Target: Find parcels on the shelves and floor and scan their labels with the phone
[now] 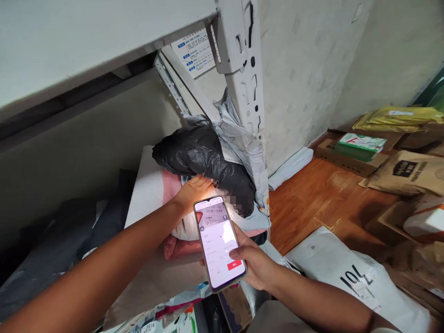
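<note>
A smartphone [221,245] with a lit screen is in my right hand [255,259], its thumb over the lower right of the screen near a red button. The screen's upper part shows a camera picture of a barcode label. My left hand [196,192] reaches in from the left, its fingers stretched out against the lower edge of a black plastic parcel [201,150]. The black parcel partly hides the fingertips. Bright light falls on the stack around the left hand. A pink parcel [182,247] and a white parcel [142,185] lie beneath.
A white metal shelf post [247,83] stands behind the stack, with a shelf board [86,41] above. On the wooden floor [305,203] at right lie a white bag [347,273] with handwritten digits, a brown bag [409,173], a green box [360,145] and a yellow parcel [391,119].
</note>
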Demonstrator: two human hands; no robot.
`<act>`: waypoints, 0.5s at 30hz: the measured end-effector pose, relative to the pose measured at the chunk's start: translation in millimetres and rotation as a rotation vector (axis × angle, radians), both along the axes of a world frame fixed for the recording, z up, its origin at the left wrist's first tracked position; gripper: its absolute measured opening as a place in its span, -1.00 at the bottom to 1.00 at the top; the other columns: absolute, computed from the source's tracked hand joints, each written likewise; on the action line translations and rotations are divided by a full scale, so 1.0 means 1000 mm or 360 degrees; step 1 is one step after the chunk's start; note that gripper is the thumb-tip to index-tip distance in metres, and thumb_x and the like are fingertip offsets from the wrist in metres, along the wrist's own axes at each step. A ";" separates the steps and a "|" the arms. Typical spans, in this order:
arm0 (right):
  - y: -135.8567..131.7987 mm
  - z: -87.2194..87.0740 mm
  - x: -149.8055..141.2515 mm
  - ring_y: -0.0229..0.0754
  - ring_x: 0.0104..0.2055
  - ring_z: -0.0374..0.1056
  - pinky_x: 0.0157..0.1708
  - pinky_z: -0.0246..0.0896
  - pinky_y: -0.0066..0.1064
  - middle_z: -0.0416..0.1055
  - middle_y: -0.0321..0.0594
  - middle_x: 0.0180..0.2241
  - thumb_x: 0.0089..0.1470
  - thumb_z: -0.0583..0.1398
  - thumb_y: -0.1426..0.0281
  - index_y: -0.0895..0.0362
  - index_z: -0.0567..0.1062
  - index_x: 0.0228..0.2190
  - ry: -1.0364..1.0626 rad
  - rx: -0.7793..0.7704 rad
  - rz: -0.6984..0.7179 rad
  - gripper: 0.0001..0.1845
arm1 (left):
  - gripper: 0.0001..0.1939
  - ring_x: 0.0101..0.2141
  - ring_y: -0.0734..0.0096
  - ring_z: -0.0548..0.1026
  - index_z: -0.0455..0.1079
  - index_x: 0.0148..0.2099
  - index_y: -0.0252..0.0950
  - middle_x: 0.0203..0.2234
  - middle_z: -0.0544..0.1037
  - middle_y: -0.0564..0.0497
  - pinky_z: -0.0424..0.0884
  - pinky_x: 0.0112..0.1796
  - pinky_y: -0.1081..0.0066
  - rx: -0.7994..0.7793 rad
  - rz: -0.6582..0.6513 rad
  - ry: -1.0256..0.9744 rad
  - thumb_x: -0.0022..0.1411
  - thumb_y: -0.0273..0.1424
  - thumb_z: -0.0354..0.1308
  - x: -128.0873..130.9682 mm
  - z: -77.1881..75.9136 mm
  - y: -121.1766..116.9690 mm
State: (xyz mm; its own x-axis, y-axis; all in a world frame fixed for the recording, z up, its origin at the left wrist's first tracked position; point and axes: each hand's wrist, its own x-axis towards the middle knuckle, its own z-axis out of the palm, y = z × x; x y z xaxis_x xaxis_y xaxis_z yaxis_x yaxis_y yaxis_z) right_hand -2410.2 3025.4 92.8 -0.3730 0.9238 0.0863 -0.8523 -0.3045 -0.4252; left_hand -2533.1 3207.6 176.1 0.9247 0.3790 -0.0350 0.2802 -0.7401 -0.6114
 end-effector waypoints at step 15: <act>0.002 0.004 0.006 -0.02 -0.24 0.52 -0.17 0.33 -0.16 0.54 -0.22 -0.18 -0.26 0.23 0.54 0.00 0.23 0.04 0.0009 -0.0029 0.0030 -0.25 | -0.77 -0.09 0.17 0.42 0.45 -0.21 -0.34 -0.25 0.51 -0.11 0.25 0.01 0.22 -0.0125 0.0086 0.0004 0.32 -0.44 -0.04 0.002 0.002 -0.006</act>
